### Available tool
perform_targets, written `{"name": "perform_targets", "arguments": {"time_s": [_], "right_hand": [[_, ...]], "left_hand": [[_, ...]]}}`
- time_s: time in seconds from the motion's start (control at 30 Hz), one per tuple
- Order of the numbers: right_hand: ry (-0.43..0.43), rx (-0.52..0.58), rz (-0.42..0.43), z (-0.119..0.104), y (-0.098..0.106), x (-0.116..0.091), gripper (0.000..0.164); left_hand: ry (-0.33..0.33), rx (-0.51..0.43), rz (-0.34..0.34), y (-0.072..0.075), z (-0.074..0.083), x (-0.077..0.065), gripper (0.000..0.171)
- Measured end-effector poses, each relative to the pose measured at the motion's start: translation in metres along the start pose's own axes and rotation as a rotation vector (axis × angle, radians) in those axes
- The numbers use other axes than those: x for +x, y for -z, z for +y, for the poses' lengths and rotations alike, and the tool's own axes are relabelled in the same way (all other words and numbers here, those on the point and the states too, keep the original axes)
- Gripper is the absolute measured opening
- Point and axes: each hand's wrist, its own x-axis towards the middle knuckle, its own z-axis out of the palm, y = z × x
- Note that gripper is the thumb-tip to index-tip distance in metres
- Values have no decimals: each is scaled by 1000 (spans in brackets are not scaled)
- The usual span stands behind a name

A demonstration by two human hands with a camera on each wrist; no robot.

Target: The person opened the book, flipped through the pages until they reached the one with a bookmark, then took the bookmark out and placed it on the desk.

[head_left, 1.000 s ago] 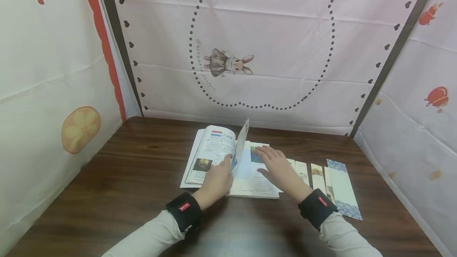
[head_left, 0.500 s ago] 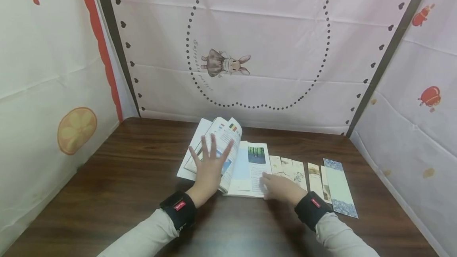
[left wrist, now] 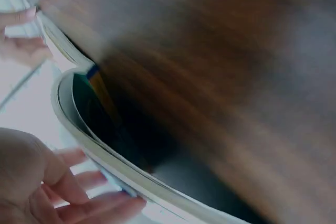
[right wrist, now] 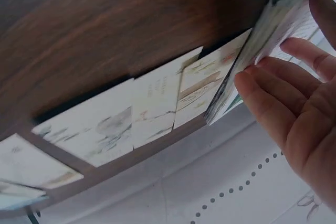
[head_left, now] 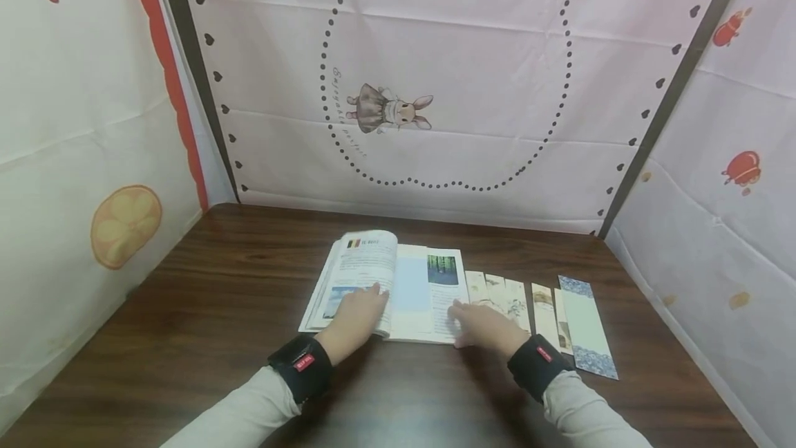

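Two hands (head_left: 353,316) (head_left: 488,328) touch one open book (head_left: 373,265); six cards (head_left: 544,313).

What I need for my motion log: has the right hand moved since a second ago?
Yes. The right hand has come nearer the camera, farther from the rabbit print, leaving the forest photo for the near right corner of the book.

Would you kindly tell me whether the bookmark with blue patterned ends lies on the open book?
No, the bookmark lies apart from the open book, farther right on the table.
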Motion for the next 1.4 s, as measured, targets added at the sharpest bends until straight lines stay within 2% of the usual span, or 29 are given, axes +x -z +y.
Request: {"name": "perform_targets", "arguments": {"time_s": [0.13, 0.2, 0.3, 0.37, 0.47, 0.57, 0.63, 0.73, 0.83, 0.97, 1.07, 1.17, 1.3, 1.4], "right_hand": [[-17, 13, -42, -2, 7, 6, 30], [-32, 36, -25, -2, 12, 14, 21], [-55, 105, 9, -3, 16, 31, 25], [-120, 216, 12, -3, 17, 43, 30], [-256, 447, -27, -1, 16, 58, 34], [-371, 660, -42, 0, 16, 68, 30], [-407, 732, -47, -2, 14, 71, 25], [-429, 784, -43, -6, 11, 75, 31], [-419, 792, 3, -8, 7, 78, 38], [-380, 775, 59, -2, 9, 78, 31], [-336, 785, 86, 16, 17, 72, 21], [-301, 768, 126, 45, 27, 56, 23], [-325, 751, 149, 97, 44, 16, 29], [-402, 731, 149, 140, 56, -22, 27]], "left_hand": [[-21, -104, -22, -3, -6, 2, 30], [-41, -131, -44, -3, -6, 4, 26], [-41, -166, -75, -2, -6, 7, 20], [-27, -177, -90, -2, -5, 8, 19], [-10, -186, -103, -2, -4, 9, 20], [-11, -186, -106, -3, 0, 8, 22], [-13, -181, -110, -3, 2, 7, 22], [-13, -172, -116, -3, 7, 6, 22], [-12, -150, -124, -1, 9, 6, 19], [-30, -110, -107, 3, 10, 10, 13], [-50, -87, -82, 6, 11, 12, 13], [-74, -54, -52, 7, 13, 13, 13], [-92, -28, -17, 7, 17, 15, 10], [-98, -38, -19, 8, 15, 15, 10]]}}
